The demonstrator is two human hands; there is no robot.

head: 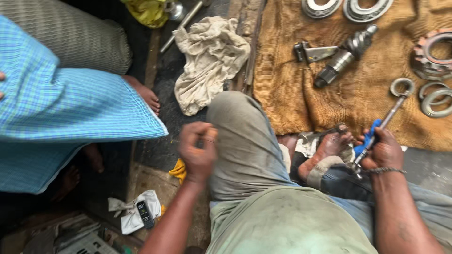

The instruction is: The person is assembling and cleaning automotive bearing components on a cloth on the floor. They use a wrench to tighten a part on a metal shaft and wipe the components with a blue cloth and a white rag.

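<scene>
My left hand [197,150] hovers beside my bent knee with its fingers curled; a small dark item may be pinched in them, too blurred to tell. My right hand [383,150] grips a long metal rod with a ring end [395,101] together with a blue-handled tool [369,136], held close to my bare foot [329,148]. The rod slants up onto the brown burlap sheet [292,94].
On the burlap lie a greasy shaft part [346,54], a bracket [310,51], bearing rings [367,8] and a gear [431,56]. A dirty rag [207,61] lies left of it. A person in a blue checked cloth [61,117] sits at left. A small phone [144,214] rests on white cloth.
</scene>
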